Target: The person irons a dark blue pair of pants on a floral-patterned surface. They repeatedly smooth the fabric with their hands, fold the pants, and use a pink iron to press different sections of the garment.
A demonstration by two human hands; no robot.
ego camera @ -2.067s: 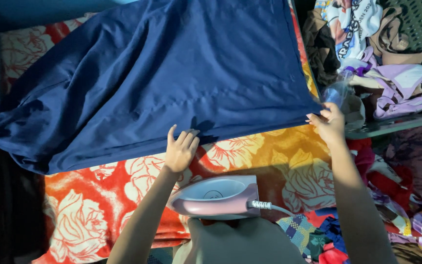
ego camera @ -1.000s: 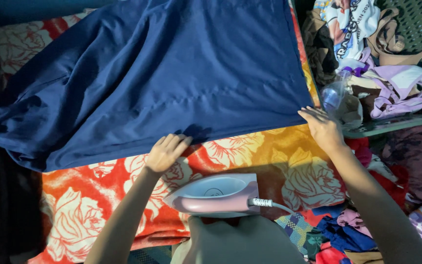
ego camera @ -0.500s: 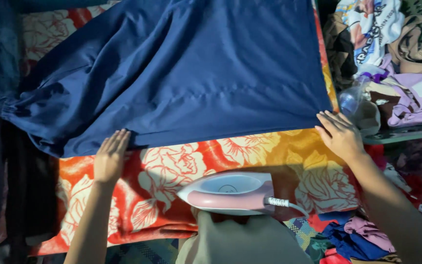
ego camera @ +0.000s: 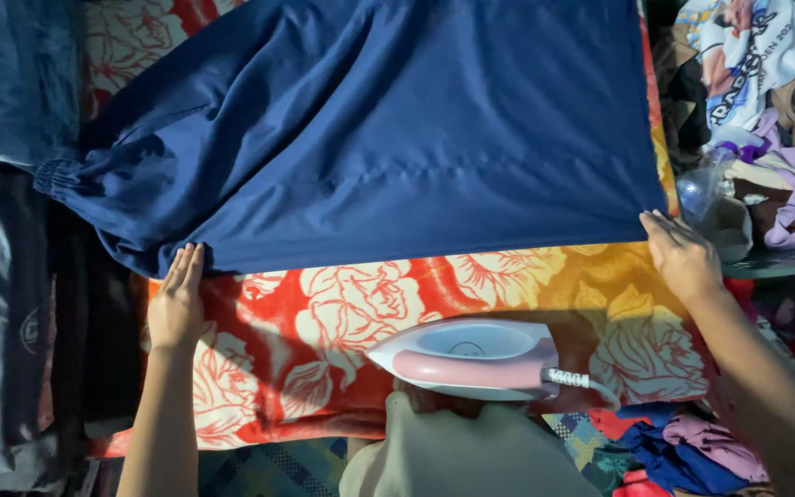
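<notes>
A large navy blue garment [ego camera: 397, 138] lies spread over a red, orange and white floral cloth [ego camera: 342, 322]. My left hand [ego camera: 177, 299] rests flat with fingers together at the garment's lower left edge, near its gathered waistband. My right hand [ego camera: 678, 253] presses on the garment's lower right corner, fingers apart. A pink and white clothes iron [ego camera: 471, 357] lies on the floral cloth between my arms, its cord running off to the right.
A heap of mixed clothes [ego camera: 766, 120] and a clear plastic bottle [ego camera: 703, 189] sit at the right. Dark garments [ego camera: 11, 276] hang at the left. More coloured fabric [ego camera: 674, 442] lies at the lower right.
My left hand slid left along the garment's lower edge, from its middle to its left end. My right hand stayed at the right corner. The view shifted slightly.
</notes>
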